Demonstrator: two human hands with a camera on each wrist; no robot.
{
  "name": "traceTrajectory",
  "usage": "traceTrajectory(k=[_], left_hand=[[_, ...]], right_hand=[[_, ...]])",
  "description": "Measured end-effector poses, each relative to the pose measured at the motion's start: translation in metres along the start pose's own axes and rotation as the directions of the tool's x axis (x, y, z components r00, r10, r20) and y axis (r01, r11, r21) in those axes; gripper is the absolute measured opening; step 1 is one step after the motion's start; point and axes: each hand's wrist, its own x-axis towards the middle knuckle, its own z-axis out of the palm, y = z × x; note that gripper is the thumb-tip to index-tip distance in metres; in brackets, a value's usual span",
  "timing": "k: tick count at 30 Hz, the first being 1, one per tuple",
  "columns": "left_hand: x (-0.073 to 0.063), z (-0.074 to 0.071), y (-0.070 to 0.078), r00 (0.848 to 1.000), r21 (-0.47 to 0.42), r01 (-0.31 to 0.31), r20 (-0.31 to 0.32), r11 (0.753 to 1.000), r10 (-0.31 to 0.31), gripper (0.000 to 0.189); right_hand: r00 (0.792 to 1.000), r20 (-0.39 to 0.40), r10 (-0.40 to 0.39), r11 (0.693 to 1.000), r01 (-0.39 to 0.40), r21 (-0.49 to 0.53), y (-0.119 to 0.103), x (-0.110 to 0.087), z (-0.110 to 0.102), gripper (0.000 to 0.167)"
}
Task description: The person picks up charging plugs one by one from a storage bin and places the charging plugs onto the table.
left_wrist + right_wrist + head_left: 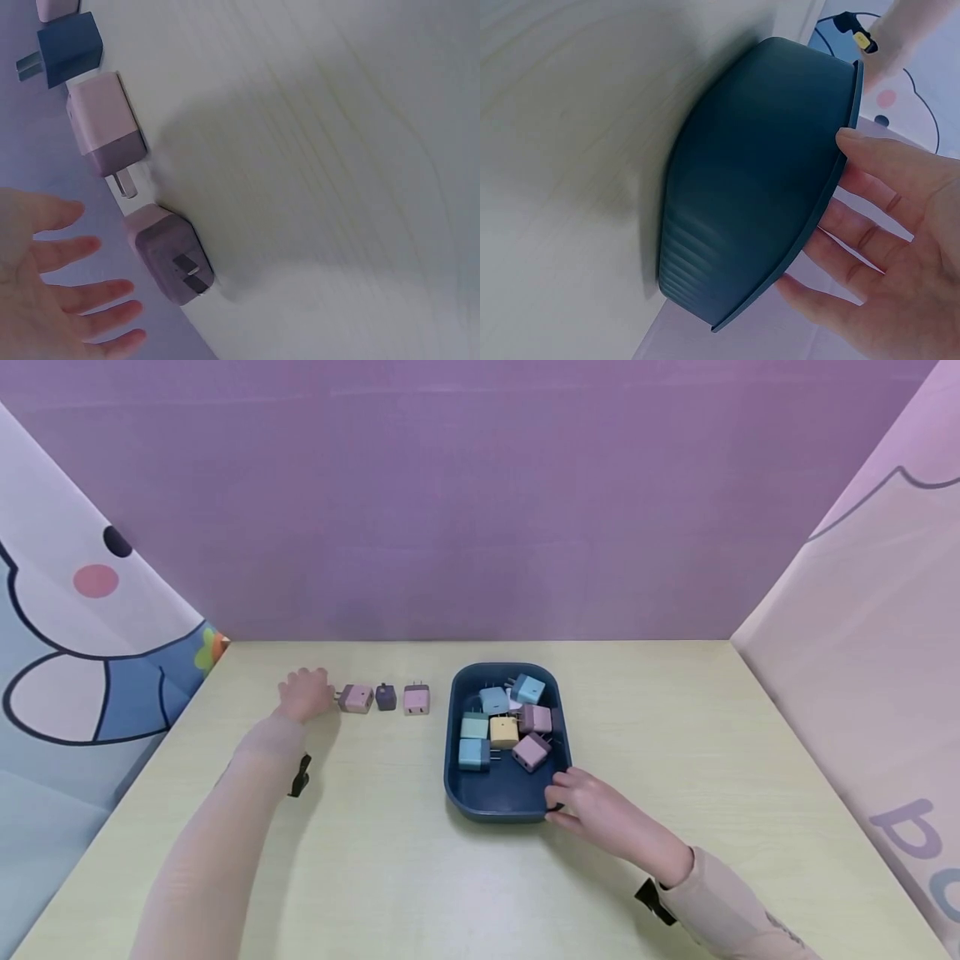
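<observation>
My left hand (303, 695) is over the far left of the table, its fingers spread and relaxed in the left wrist view. Just beyond the fingertips lies a pink-and-mauve plug charger (172, 255), prongs outward, hidden behind the hand in the head view. To its right, a pink charger (356, 698), a dark blue one (386, 697) and another pink one (416, 699) form a row. My right hand (592, 810) pinches the rim of a dark blue plastic bin (495, 803) at its near right corner. Thumb and fingers straddle that rim in the right wrist view.
Inside the bin lie several chargers: blue ones (474, 754), a green one (474, 725), a yellow one (504, 732) and pink ones (532, 752). Pale wood-grain table (360, 860) surrounds it. A purple cloth wall (480, 510) rises at the back, with printed cloths at both sides.
</observation>
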Motion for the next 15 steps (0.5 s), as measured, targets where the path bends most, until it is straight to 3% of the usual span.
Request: traceTrajectory(k=[6, 15], left_hand=[[-0.007, -0.003, 0.006, 0.999, -0.007, -0.030, -0.023, 1.000, 0.030, 0.042], [-0.010, -0.001, 0.022, 0.988, 0.062, -0.093, -0.117, 0.994, 0.100, 0.041]], right_hand=[[1.000, 0.001, 0.003, 1.000, -0.003, 0.004, 0.000, 0.000, 0.000, 0.011], [1.000, 0.004, 0.009, 1.000, -0.009, 0.006, -0.001, 0.000, 0.001, 0.010]])
